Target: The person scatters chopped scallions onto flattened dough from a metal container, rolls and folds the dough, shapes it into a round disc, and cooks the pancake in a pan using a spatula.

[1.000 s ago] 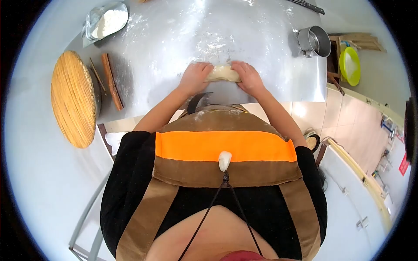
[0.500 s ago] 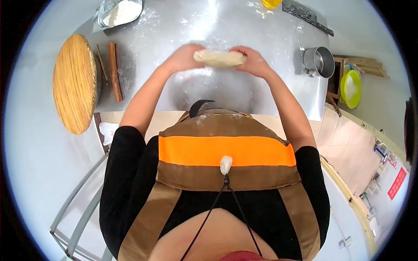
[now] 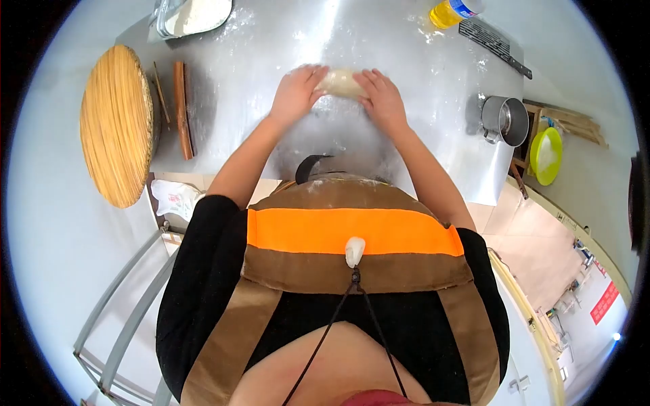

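A short, thick log of pale dough (image 3: 342,84) lies crosswise at the middle of the metal table (image 3: 406,64). My left hand (image 3: 296,93) grips its left end with bent fingers. Around the right end curl the fingers of my right hand (image 3: 384,99). The dough's middle shows between both hands, while its ends are partly hidden under my fingers. Whether it rests fully on the metal or slightly above it, I cannot tell.
At left are a round woven lid (image 3: 116,128) and a wooden rolling pin (image 3: 182,111). Flour sits in a container (image 3: 198,17) at the back left. Rightward stand an oil bottle (image 3: 449,12), a black slotted knife (image 3: 494,46) and a metal cup (image 3: 504,122).
Both hands have come closer together, and the dough log between them looks shorter and smoother. The view has shifted a little, bringing more of the oil bottle into sight.
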A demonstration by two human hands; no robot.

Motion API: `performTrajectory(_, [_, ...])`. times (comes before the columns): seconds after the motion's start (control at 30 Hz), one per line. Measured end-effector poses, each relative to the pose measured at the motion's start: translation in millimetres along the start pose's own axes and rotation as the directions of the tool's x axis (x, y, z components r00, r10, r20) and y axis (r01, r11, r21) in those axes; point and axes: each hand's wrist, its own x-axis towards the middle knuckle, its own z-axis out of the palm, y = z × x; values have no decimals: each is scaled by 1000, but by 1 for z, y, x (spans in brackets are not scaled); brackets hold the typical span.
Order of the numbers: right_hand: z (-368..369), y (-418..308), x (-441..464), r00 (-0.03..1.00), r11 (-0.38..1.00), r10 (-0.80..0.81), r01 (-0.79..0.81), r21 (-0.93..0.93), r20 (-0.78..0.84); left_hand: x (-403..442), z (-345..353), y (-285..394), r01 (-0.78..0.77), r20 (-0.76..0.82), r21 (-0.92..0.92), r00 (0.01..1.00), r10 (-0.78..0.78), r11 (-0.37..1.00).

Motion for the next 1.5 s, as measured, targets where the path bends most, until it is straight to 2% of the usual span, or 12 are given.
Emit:
performTrajectory(0.07, [-1, -5, -28, 985, 955, -170, 172, -243, 26, -22, -7, 10, -47, -11, 39, 999, 48, 998])
performTrajectory(0.27, [-29, -35, -28, 992, 1000, 2, -4, -11, -129, -25, -9, 17, -5, -251, 44, 968, 16, 999])
performTrajectory(0.47, [-22, -6, -15, 989, 979, 60, -84, 185, 135, -18, -9, -2, 29, 21, -73, 999, -27, 997])
performTrajectory(0.5, [-27, 1, -7, 989, 980, 59, -84, 183, 137, -12, -14, -8, 244, 192, -315, 963, -190, 917])
performTrajectory(0.53, [-32, 8, 3, 940, 875, 141, -265, 405, 312, -5, -22, -12, 463, 389, -489, 874, -290, 739])
performTrajectory(0.67, [-65, 7, 21, 755, 277, 114, -648, 710, 645, 45, -91, -12, 496, 554, -421, 804, -217, 760])
performTrajectory(0.87, [-74, -33, 26, 919, -523, 63, -302, 797, 389, 91, -204, 91, 231, 433, -118, 887, -159, 966])
performTrajectory(1.03, [-79, -70, 33, 948, -217, 270, -112, 970, 170, 105, -219, 102, 425, 553, -322, 810, -197, 846])
performTrajectory(1.13, [-70, -62, 33, 895, -713, 27, -295, 636, 445, 98, -237, 130, 68, 395, -37, 917, -48, 997])
performTrajectory(1.17, [-71, -63, 31, 899, -715, 26, -289, 637, 437, 93, -241, 143, 62, 395, -30, 918, -45, 998])
performTrajectory(1.23, [-81, -68, 29, 901, -776, -359, -433, 458, 243, 81, -247, 168, -485, 360, 234, 848, 388, 843])
performTrajectory(1.5, [-95, -66, -3, 827, -673, -475, -562, 480, 301, 51, -234, 216, -860, 533, 434, 484, 694, 268])
